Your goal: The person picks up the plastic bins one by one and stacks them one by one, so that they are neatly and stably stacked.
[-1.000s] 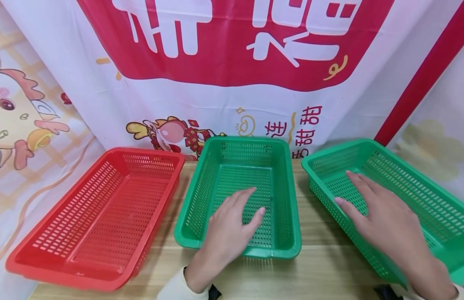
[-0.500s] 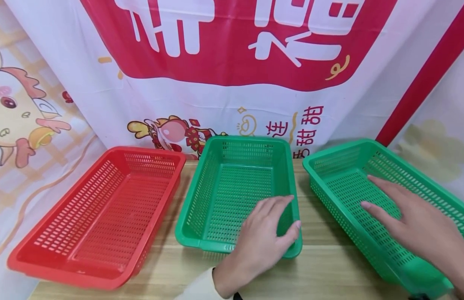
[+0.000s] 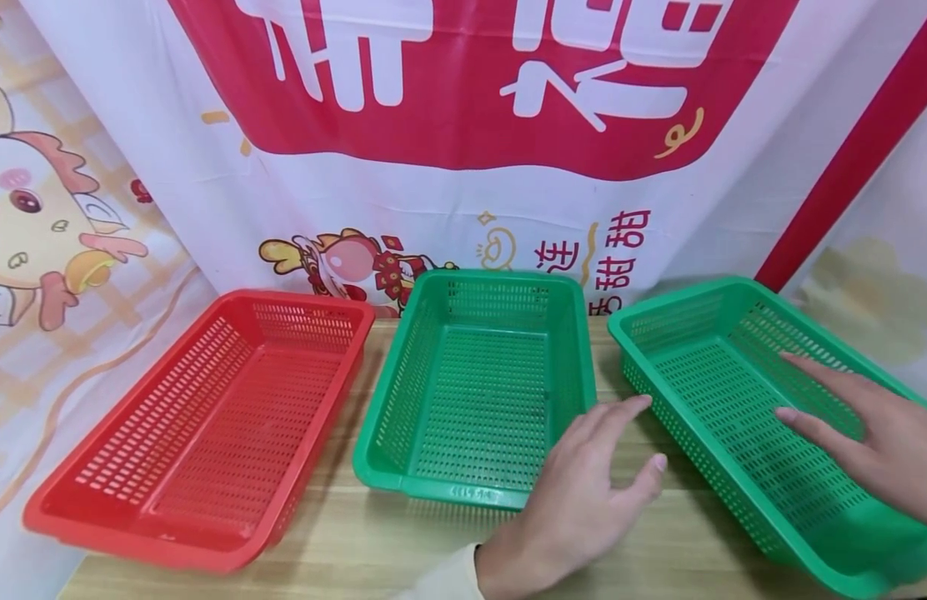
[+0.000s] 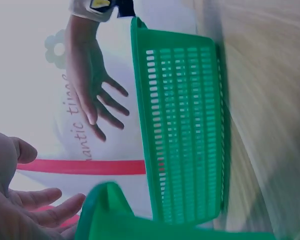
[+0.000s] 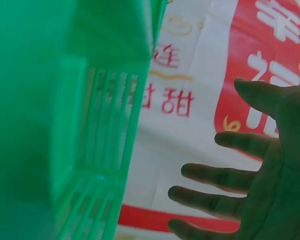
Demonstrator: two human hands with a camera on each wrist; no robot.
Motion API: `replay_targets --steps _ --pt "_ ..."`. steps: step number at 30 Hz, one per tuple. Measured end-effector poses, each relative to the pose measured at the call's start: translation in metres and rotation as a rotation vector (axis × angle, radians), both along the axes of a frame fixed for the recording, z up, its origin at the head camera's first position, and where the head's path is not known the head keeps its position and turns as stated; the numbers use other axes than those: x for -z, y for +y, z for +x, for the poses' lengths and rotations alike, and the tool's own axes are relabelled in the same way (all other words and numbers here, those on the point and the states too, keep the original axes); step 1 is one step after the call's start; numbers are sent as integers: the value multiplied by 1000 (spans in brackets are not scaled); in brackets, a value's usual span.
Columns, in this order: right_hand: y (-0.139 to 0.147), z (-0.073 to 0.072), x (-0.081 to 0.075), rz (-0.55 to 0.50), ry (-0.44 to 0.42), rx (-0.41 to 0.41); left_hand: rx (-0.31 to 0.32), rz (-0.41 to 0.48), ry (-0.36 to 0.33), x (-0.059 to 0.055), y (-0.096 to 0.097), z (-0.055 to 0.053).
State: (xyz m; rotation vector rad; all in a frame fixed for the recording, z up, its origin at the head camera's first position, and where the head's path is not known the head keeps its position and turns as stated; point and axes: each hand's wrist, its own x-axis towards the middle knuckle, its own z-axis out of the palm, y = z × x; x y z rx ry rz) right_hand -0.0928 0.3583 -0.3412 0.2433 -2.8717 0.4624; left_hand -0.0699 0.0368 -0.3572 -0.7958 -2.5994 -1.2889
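Note:
My left hand (image 3: 583, 492) hovers over the near right corner of the middle green basket (image 3: 452, 492), fingers loosely extended and holding nothing. Above the right green basket (image 3: 704, 450) hangs my right hand (image 3: 876, 442), its fingers spread with nothing in them. Both perforated plastic baskets hold nothing that I can see. In the left wrist view, the right hand (image 4: 87, 75) shows in the air beside the right green basket (image 4: 182, 135). From the right wrist, the spread fingers of the right hand (image 5: 265, 170) appear apart from the green basket wall (image 5: 105, 120).
A red perforated basket (image 3: 283, 500) stands at the left, tilted outward in its placing. All three baskets rest on a wooden table (image 3: 388, 558). Behind them hangs a printed red and white cloth (image 3: 433, 200), with a cartoon-patterned cloth (image 3: 96, 208) at the left.
My left hand has moved right, from over the middle basket's inside to its near right corner. The right hand has also moved right over the right basket. The baskets stay put.

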Motion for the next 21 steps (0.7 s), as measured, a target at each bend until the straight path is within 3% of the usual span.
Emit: replay_targets --steps 4,8,15,21 --pt "13 -4 7 -28 12 -5 82 83 -108 3 11 4" --pt "25 -8 13 -40 60 -25 139 173 -262 8 25 10" --pt "52 -19 23 -115 167 -101 114 394 -561 11 47 16" --pt "74 -28 30 -117 174 -101 58 552 -661 20 65 15"
